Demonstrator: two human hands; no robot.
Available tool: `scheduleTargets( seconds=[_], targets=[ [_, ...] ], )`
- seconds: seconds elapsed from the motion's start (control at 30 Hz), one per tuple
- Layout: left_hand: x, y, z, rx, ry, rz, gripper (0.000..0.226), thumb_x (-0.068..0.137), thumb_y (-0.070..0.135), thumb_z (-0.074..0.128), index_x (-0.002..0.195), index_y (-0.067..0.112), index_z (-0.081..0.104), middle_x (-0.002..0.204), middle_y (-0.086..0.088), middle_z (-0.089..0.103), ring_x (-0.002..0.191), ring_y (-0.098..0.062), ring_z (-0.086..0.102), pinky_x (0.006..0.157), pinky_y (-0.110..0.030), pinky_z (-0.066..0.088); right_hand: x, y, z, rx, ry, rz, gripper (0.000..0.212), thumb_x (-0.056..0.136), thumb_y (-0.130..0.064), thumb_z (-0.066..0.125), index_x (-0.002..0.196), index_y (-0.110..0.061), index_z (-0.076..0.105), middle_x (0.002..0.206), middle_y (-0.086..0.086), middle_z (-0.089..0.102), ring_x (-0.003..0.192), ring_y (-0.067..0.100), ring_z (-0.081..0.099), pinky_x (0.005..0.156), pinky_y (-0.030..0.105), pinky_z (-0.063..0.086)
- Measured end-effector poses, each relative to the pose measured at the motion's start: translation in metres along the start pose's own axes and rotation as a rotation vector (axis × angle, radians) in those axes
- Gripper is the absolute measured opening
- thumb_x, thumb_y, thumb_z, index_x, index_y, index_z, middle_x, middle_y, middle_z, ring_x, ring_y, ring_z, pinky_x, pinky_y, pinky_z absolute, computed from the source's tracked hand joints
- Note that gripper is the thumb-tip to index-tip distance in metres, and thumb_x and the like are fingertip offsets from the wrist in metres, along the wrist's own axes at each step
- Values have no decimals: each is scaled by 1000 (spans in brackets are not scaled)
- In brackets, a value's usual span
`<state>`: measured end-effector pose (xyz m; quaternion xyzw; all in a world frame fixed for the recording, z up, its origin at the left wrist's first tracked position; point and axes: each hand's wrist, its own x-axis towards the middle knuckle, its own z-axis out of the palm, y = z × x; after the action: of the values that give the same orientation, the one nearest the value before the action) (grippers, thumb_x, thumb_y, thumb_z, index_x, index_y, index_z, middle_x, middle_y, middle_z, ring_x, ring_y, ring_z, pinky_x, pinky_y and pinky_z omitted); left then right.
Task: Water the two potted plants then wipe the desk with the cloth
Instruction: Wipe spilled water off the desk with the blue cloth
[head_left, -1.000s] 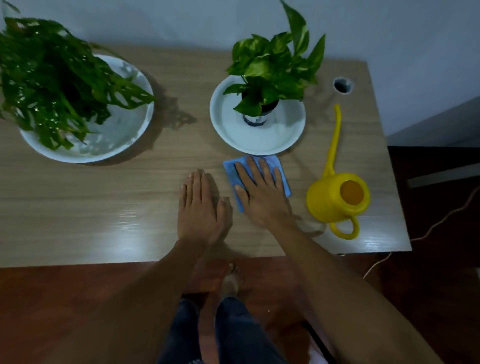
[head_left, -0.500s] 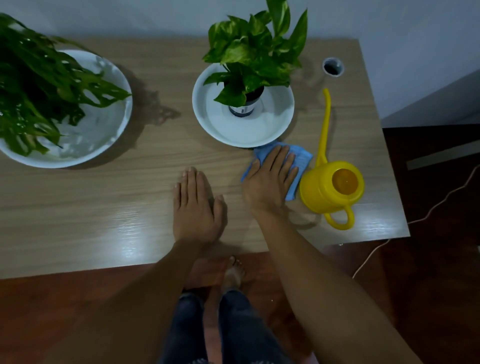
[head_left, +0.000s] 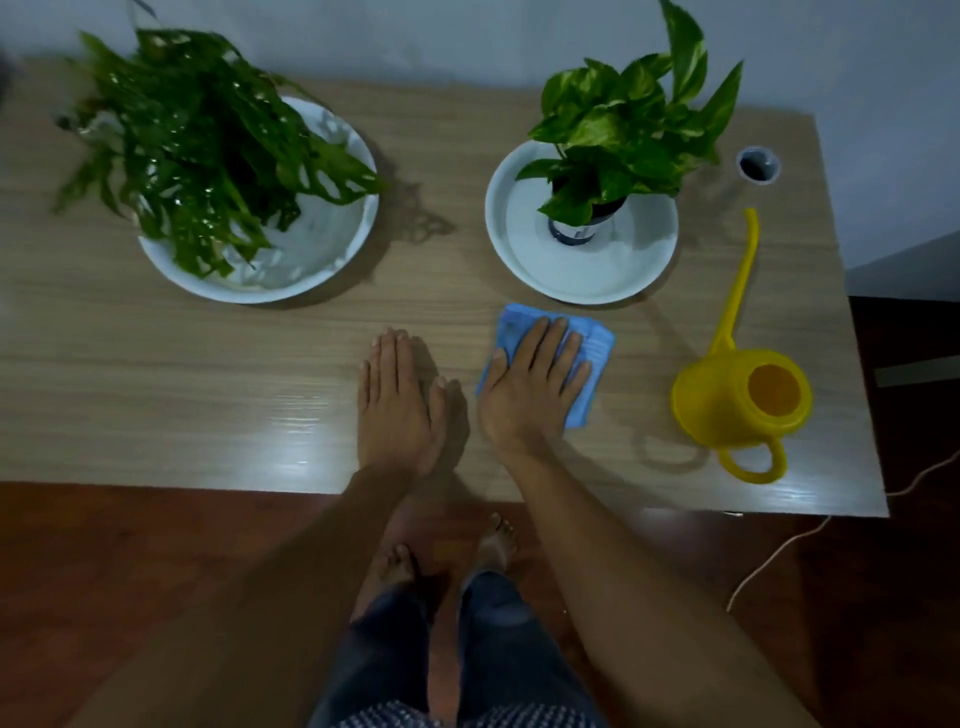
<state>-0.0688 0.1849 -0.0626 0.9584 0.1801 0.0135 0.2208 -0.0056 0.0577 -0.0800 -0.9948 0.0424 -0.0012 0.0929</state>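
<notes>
A blue cloth (head_left: 595, 345) lies flat on the wooden desk (head_left: 208, 374), just in front of the right plant's saucer. My right hand (head_left: 530, 387) presses down on it, palm flat, fingers spread. Beside it, my left hand (head_left: 397, 400) rests flat on the bare desk with nothing in it. A dark leafy plant (head_left: 192, 140) stands in a white saucer (head_left: 322, 260) at the back left. A light green plant (head_left: 628, 130) in a small pot stands in a white saucer (head_left: 587, 265) at the back right. The yellow watering can (head_left: 737, 400) stands at the right, spout pointing away.
A round cable hole (head_left: 758, 164) sits in the desk's far right corner. The desk's near edge runs just below my wrists, with red-brown floor and my bare feet beneath. A cord (head_left: 769, 561) trails on the floor at the right. A wall backs the desk.
My right hand has slid the cloth left, away from the watering can, back in front of the right saucer. My left hand stays flat in place. The view has shifted.
</notes>
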Motion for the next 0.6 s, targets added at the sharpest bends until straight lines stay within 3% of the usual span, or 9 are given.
scheduleTargets(
  seconds=[0.1,0.2,0.27,0.3,0.37,0.43,0.47,0.53,0.6],
  targets=[
    [-6,-44,-19,47,13,-56,74,102,46,28,162,4,16,171,-14,15,159,-26,7,129,-39,0,-9,-44,4,4,-75,-203,68,108,-47,24,163,-6,20,171,15,15,159,35,9,126,58,8],
    [-11,-79,-32,92,12,-55,73,102,44,32,161,2,18,170,-16,15,159,-30,9,129,-45,5,-6,-43,6,-60,-180,-705,64,109,-48,19,164,-15,19,172,5,15,160,28,7,126,56,11],
    [-15,-93,-37,96,11,-33,74,103,45,33,161,2,20,170,-16,16,159,-32,11,129,-48,8,5,-18,4,-118,-208,-873,62,109,-48,16,165,-22,16,173,-1,13,160,25,7,127,54,9],
    [-18,-97,-39,85,3,-23,74,103,46,32,161,2,19,170,-16,16,159,-32,11,129,-48,8,11,-8,3,-138,-226,-833,62,109,-49,15,165,-24,11,173,-3,8,160,25,4,128,53,5],
    [-22,-101,-41,63,-13,-6,74,103,47,29,161,2,19,170,-17,15,159,-32,10,129,-48,7,18,-9,3,-112,-212,-529,63,108,-49,12,165,-25,4,173,-2,0,160,26,-2,128,52,-2],
    [-28,-106,-44,56,-11,11,74,102,45,28,161,1,19,170,-18,15,159,-32,9,129,-49,7,12,-42,5,-65,-150,-203,66,107,-50,11,165,-20,2,173,1,-3,160,28,-7,127,55,-4],
    [-30,-110,-47,62,-7,20,74,102,44,28,161,0,18,170,-18,15,159,-32,9,129,-49,8,5,-65,7,-46,-145,-132,68,107,-51,12,165,-18,1,173,3,-4,160,29,-8,127,57,-4],
    [-33,-122,-50,94,10,29,73,103,42,30,160,-1,20,169,-20,17,159,-34,10,128,-51,10,-17,-99,11,-32,-163,-256,69,106,-52,14,165,-17,5,173,5,0,160,31,-5,126,58,-2],
    [-35,-138,-51,137,20,48,71,103,41,33,158,-3,24,168,-22,20,158,-36,14,127,-53,12,-43,-99,15,-63,-185,-573,66,108,-50,21,165,-18,16,173,3,10,160,29,3,126,58,6]
  ],
)
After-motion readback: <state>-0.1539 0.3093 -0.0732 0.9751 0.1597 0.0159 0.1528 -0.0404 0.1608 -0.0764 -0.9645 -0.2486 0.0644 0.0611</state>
